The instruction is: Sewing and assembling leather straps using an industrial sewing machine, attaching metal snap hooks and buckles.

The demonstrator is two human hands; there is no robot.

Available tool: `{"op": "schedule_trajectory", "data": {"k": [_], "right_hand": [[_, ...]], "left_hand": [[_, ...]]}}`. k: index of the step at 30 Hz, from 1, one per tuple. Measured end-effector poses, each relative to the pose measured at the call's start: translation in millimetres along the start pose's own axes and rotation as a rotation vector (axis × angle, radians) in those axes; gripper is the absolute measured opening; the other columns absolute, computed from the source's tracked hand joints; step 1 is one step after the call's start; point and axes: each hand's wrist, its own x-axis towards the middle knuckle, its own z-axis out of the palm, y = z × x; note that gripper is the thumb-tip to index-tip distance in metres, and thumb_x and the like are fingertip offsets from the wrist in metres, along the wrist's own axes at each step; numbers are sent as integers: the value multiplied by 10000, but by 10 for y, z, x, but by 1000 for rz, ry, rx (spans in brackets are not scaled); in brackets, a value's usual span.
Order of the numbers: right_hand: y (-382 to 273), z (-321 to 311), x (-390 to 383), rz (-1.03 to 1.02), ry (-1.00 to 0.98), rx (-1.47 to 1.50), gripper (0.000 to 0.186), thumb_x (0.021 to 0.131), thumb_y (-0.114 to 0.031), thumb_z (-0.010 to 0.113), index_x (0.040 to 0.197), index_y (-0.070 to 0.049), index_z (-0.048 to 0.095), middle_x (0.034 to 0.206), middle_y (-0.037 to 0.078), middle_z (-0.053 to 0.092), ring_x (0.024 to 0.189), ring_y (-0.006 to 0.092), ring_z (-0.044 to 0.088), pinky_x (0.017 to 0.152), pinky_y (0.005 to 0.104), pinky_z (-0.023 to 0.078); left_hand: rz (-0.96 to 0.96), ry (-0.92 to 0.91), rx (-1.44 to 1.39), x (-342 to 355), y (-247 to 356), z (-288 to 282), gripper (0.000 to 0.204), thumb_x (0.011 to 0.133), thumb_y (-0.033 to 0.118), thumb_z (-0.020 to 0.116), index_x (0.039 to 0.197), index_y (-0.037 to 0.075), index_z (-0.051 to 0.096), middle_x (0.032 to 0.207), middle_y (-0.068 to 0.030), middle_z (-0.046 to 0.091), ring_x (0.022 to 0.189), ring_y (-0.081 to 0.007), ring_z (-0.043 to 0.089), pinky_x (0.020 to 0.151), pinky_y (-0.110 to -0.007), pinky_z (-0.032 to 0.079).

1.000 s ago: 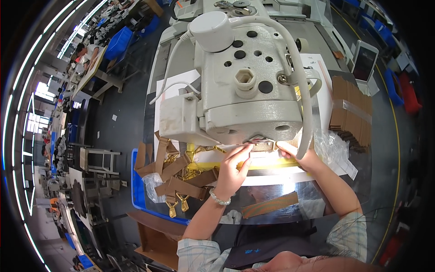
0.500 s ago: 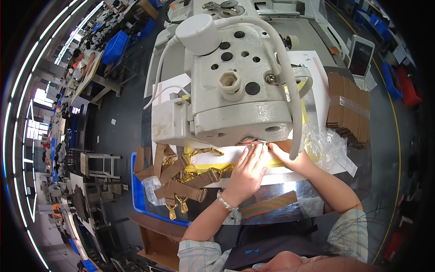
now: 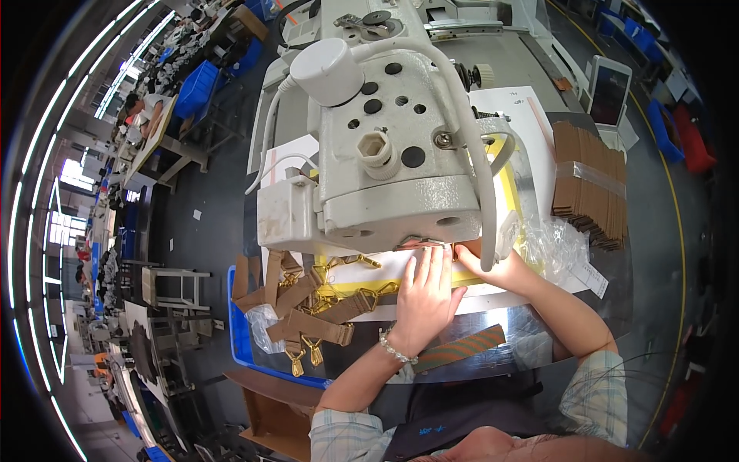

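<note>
Under the head of a large grey sewing machine (image 3: 400, 202), both my hands are close together. My left hand (image 3: 426, 299) lies with its fingers stretched out, the tips at the lower edge of the machine head. Beside it on the right, my right hand (image 3: 499, 269) holds a piece of brown strap (image 3: 472, 247) by its thumb; the other fingers are mostly hidden behind the machine. To the left is a heap of brown webbing straps (image 3: 312, 325) with gold metal clasps (image 3: 314, 353). A striped green and brown band (image 3: 462, 348) lies near the table's front edge.
A stack of brown cardboard pieces (image 3: 589, 181) stands on the right, beside crumpled clear plastic (image 3: 550, 250). A blue tray (image 3: 242, 339) is under the straps, and a cardboard box (image 3: 279, 420) sits below. A phone-like screen (image 3: 610, 92) stands farther back. Another person (image 3: 146, 114) is at a far table.
The view has shifted slightly, so the machine sits a little farther left. My left hand's fingers are spread a bit more; my right hand stays by the machine's lower edge.
</note>
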Motion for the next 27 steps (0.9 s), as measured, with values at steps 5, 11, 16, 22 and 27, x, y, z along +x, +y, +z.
{"op": "schedule_trajectory", "data": {"k": [5,11,16,22,27], "right_hand": [[-114,-4,23,27,-1,97,328,730,2,569,1053,-29,521,1003,53,570,948,142,545,859,300,432],[-116,-16,37,-51,13,0,313,736,5,575,1044,-26,529,982,64,573,938,137,553,834,290,442],[-61,-22,-3,64,-12,41,349,743,-2,574,1089,-22,532,1004,71,576,939,132,552,837,290,443],[-41,18,-28,-88,56,-32,336,757,-19,575,1092,-12,541,1002,81,589,859,155,575,794,307,460],[19,15,-26,-261,94,-375,313,746,-30,596,1058,-26,572,942,102,592,832,241,590,734,338,473]], "left_hand": [[-19,-37,-9,16,17,-3,665,839,420,531,1289,-56,420,1288,-196,468,1234,-289,406,1029,-446,279],[-32,-47,-2,20,44,-30,687,830,432,538,1299,-52,404,1299,-191,451,1225,-295,405,1016,-446,279],[-28,-13,-3,-8,37,31,658,812,429,567,1256,-40,436,1273,-206,453,1221,-314,400,1005,-457,262],[-10,23,-4,-20,41,90,630,803,427,578,1227,-24,455,1272,-226,447,1243,-334,378,1004,-465,236],[-16,13,10,-8,52,92,639,805,430,570,1234,-27,446,1283,-244,430,1247,-343,371,1000,-468,243]]}}
